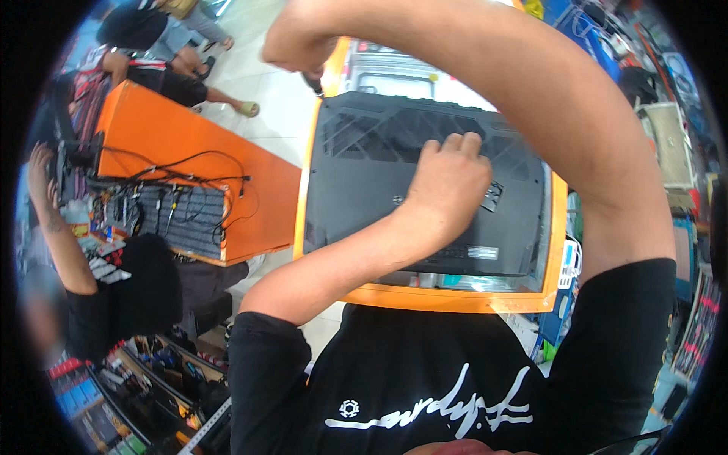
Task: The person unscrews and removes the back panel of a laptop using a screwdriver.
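A black laptop (356, 174) lies upside down on an orange-framed glass counter (447, 297), its vented bottom cover facing up. My left hand (453, 182) rests over the middle of that cover with the fingers curled in; what they hold, if anything, is hidden. Reaching across the far side, my right arm bends back to the laptop's far left corner. There my right hand (299, 38), partly cut off by the picture's top edge, is closed around a small dark object (313, 82), too blurred to name.
To the left stands an orange table (262, 186) with black cables (201, 168) and a grey ribbed mat (182, 216). A co-worker in black (144, 280) sits beside it, one arm raised. Other people are at the far left. Crowded shelves line the right.
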Demonstrator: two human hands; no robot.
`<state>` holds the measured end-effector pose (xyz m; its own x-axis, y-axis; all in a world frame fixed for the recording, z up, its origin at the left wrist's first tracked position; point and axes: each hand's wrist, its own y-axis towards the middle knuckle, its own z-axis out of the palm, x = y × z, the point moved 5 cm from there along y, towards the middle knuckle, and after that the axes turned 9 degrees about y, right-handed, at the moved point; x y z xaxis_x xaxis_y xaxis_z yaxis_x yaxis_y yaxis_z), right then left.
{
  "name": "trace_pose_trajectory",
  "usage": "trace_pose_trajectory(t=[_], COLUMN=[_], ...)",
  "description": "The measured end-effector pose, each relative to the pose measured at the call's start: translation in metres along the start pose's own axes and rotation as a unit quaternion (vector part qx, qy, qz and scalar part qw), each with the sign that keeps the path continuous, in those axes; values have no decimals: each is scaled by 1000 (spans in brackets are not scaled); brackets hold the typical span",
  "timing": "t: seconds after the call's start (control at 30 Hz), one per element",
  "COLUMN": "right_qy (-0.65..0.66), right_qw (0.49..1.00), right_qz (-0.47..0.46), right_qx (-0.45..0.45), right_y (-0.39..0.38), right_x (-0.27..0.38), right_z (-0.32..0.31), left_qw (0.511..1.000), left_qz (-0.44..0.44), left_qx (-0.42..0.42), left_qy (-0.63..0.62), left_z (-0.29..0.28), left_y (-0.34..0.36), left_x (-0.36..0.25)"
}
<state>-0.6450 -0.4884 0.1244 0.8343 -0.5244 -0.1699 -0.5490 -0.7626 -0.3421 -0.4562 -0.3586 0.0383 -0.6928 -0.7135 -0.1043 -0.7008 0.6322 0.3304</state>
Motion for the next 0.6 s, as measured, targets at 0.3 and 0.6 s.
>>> trace_pose_trajectory(t=[0.3, 0.6], right_qy=[43, 51], right_qw=[999, 999], right_qz=[-11, -4], right_qx=[-18, -14], right_y=[-20, -30], right_x=[6, 4], right_z=[-8, -11], left_qw=[999, 929], left_qz=[15, -109], left_qx=[9, -62], left_qy=[38, -347], left_z=[-4, -49], left_y=[4, -45], left_x=[-5, 61])
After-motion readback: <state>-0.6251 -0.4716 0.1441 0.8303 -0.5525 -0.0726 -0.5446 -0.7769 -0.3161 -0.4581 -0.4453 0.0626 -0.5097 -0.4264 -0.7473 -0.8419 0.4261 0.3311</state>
